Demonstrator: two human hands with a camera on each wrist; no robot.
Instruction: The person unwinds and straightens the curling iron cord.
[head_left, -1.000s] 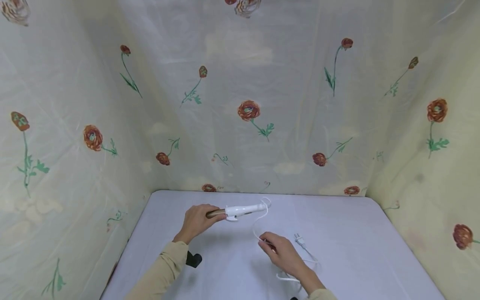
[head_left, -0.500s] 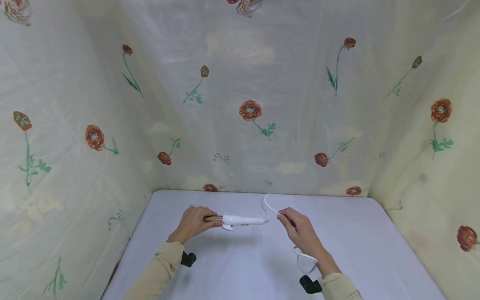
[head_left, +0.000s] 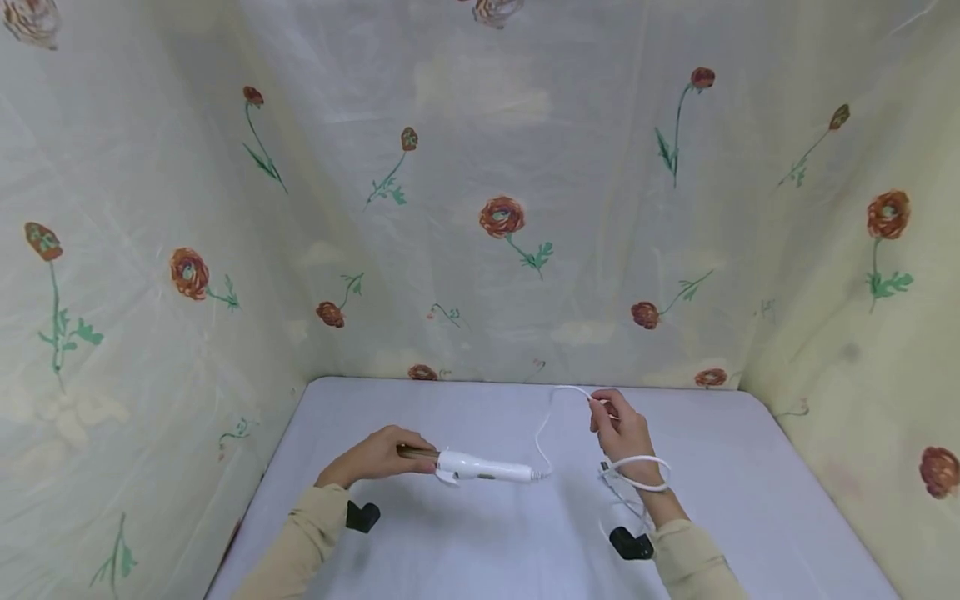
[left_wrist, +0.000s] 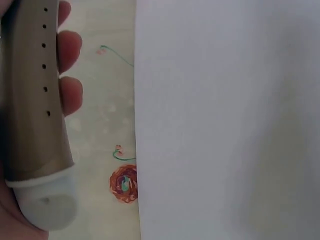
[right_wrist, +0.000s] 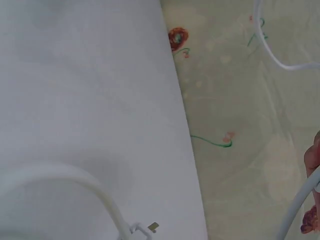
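A curling iron (head_left: 487, 469) with a white handle and a brownish-gold barrel is held level above the white table. My left hand (head_left: 378, 457) grips it by the barrel. In the left wrist view the barrel (left_wrist: 32, 100) shows a row of small holes, with fingertips (left_wrist: 71, 95) curled behind it. From the handle's end the white cord (head_left: 542, 433) rises in an arc to my right hand (head_left: 621, 425), whose thumb and fingers pinch it. More cord loops over the right wrist and hangs below. The right wrist view shows the plug's prongs (right_wrist: 154, 226) near the bottom edge.
The white tabletop (head_left: 495, 550) reaches back to a floral cloth wall (head_left: 450, 250), with more cloth on the left and right sides. A black wrist mount (head_left: 630, 543) sits under the right forearm, another (head_left: 363, 517) by the left.
My right hand has moved up and to the right with the cord, and a loop now lies over that wrist. The curling iron has sunk lower and tilted slightly, its cord end down.
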